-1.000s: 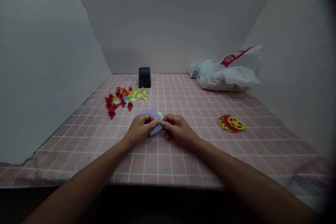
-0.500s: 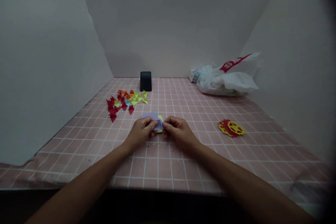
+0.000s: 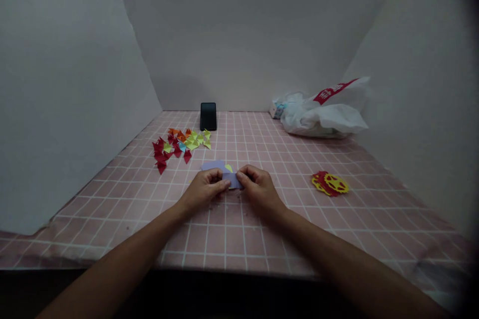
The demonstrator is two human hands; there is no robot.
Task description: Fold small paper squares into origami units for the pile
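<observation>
Both hands meet at the middle of the pink checked tablecloth point(image 3: 232, 239). My left hand point(image 3: 204, 190) and my right hand point(image 3: 258, 188) each pinch an end of a small lilac paper piece point(image 3: 232, 179), fingers curled closed on it. Just behind the hands lie more lilac paper point(image 3: 212, 165) and a bit of yellow-green paper point(image 3: 228, 167) on the cloth. A heap of several small folded paper triangles point(image 3: 179, 144) in red, orange, yellow-green and blue lies to the back left.
A black phone point(image 3: 208, 116) stands upright at the back wall. A white plastic bag with red print point(image 3: 325, 112) lies at the back right. A red and yellow cut-paper piece point(image 3: 330, 183) lies to the right. White walls enclose three sides.
The hands have shifted slightly; the lilac piece now sits flatter and narrower between the two pinches, with less yellow-green paper showing.
</observation>
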